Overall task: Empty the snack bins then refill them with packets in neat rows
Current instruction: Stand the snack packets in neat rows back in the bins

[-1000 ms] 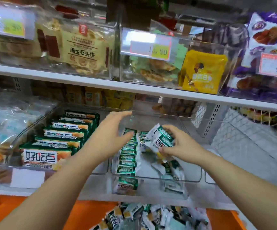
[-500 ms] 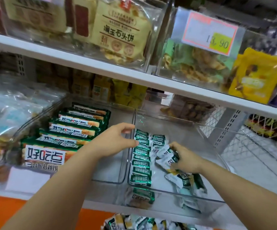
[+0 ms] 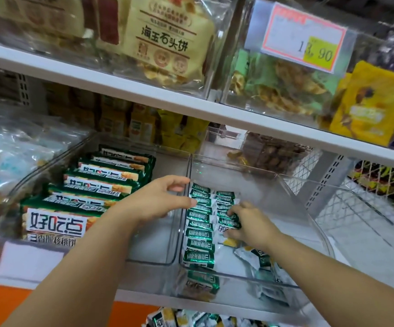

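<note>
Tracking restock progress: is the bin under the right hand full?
Partly filled: the clear bin holds two rows of green packets along its left wall; its right side is bare.

Price tag [image 3: 302,36], white shelf [image 3: 120,84]

Right hand [image 3: 247,226] covers near end of second packet row [image 3: 225,199]; packets under its curled fingers mostly hidden. Loose packets [image 3: 258,256] partly under right forearm. Front packet [image 3: 201,285] smeared through bin wall [image 3: 238,295], print unreadable. Packet pile [image 3: 191,318] cut by bottom edge. Price tag [image 3: 302,36]: upper text washed out, second digit unclear. Bags [image 3: 14,152] at far left blurred, contents untellable. Both forearms run off bottom edge.
</note>
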Motion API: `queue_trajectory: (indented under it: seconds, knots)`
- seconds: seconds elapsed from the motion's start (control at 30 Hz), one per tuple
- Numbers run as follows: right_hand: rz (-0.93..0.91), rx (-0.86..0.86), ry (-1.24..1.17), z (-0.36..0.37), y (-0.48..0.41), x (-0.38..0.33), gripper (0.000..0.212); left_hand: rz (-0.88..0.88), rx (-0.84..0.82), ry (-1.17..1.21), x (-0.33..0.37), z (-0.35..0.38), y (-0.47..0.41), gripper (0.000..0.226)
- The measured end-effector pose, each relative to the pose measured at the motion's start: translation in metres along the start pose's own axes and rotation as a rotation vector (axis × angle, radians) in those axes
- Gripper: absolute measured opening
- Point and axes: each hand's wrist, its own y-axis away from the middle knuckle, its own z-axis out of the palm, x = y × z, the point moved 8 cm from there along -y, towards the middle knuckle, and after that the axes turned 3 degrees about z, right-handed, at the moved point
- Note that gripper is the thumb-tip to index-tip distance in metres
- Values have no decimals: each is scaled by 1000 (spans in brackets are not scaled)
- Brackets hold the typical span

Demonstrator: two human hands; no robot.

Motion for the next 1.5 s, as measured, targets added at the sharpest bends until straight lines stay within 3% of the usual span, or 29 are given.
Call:
queue_trajectory:
  seconds: [0.1,0.17,0.23,0.4,0.47,0.6,0.67,0.8,0.9,0.97,1.13,1.23,1.3,1.4,1.5]
  knots:
    - [-58,-115,-134,-12,-2,6,54,-2,6,23,-3,0,-1,48]
    - [-19,-4,-272,-41,-7,19,39,-1,3,35,-4,0,-1,53]
    - [70,89,-228,-58,-13,36,33,1,4,49,-5,0,-1,55]
    - [135,-330,109,-2,-16,49,67,-6,-8,78,-4,4,0,55]
    - [155,-402,144,18,-19,54,71,-12,-9,70,-2,4,1,54]
    - [105,-284,344,14,-30,51,50,-5,-6,5,2,2,2,49]
    - [80,-209,420,-5,-31,47,53,12,23,-73,7,-2,0,50]
    - [32,31,369,-68,-13,40,58,127,229,-194,38,-10,0,48]
    - [-123,214,177,-102,20,17,63,251,319,-179,70,1,5,40]
    - [-225,217,37,-111,46,0,65,308,262,-181,85,20,6,38]
    - [-456,258,-197,-120,90,-31,61,297,-72,-292,89,78,10,53]
    - [-505,283,-256,-122,99,-28,64,307,-60,-343,87,79,13,47]
    - [-437,279,-332,-121,98,-12,63,283,-38,-325,85,74,13,46]
    - [-214,114,-279,-102,87,18,42,254,7,-246,83,64,12,39]
    - [-150,-193,34,-60,81,28,32,251,36,-209,84,58,13,34]
